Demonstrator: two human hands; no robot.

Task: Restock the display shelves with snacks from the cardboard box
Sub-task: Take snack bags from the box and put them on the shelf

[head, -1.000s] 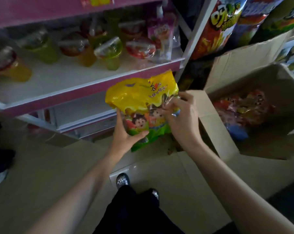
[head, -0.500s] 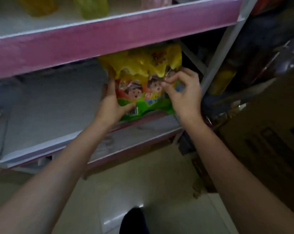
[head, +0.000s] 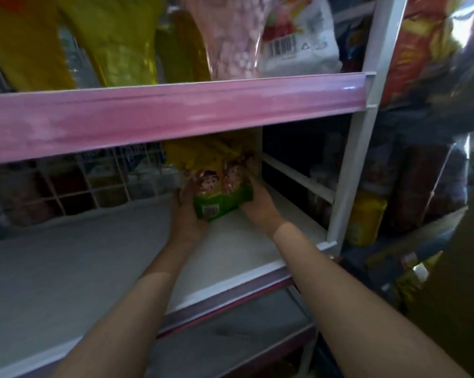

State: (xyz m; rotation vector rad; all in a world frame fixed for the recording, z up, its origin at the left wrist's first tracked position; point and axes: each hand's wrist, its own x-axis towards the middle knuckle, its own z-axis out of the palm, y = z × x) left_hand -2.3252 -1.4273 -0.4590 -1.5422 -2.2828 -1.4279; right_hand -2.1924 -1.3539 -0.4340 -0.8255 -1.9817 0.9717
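A yellow and green snack bag (head: 219, 184) with cartoon faces stands upright near the back right of the white lower shelf (head: 66, 263), its top hidden behind the pink shelf edge (head: 175, 115). My left hand (head: 186, 211) grips the bag's left side and bottom. My right hand (head: 260, 205) holds its right side. Both arms reach deep under the upper shelf. The cardboard box is only partly in view at the far right edge (head: 464, 268).
The upper shelf carries yellow bags (head: 116, 39), a pink bag (head: 230, 36) and a white packet (head: 298, 36). A wire grid (head: 66, 181) backs the lower shelf. A white upright post (head: 358, 148) stands right, with more snack packs (head: 366, 222) beyond it.
Both hands have pushed the bag further back into the lower shelf and set it upright. My view has dropped lower and closer to the shelf.
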